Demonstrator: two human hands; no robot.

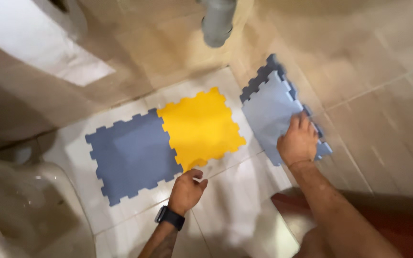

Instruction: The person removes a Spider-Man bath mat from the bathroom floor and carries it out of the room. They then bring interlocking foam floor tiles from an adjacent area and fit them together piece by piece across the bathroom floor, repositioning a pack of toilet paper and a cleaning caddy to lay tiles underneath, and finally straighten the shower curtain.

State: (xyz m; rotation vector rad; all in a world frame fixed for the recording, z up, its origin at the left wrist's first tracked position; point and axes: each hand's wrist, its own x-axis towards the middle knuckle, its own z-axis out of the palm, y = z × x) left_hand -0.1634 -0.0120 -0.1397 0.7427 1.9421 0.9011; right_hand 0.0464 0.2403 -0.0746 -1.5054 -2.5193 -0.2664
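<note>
While the left hand (186, 190) rests, the right hand (298, 141) presses a grey mat (269, 111).

This looks like a bathroom or wet room in a home. The floor (244, 210) is laid with large pale glossy tiles that catch the light, and the walls (369, 57) carry beige tiles with thin grout lines right down to the floor. A grey plastic drain pipe (217, 21) hangs down near the wall, the kind found under a basin. At the lower left sits a rounded white ceramic fixture (20, 205), blurred, possibly a toilet or basin. Interlocking foam mats lie on the tiles: a dark blue one (132, 155), a yellow one (201, 126) and a pale blue stack (271, 107).
</note>
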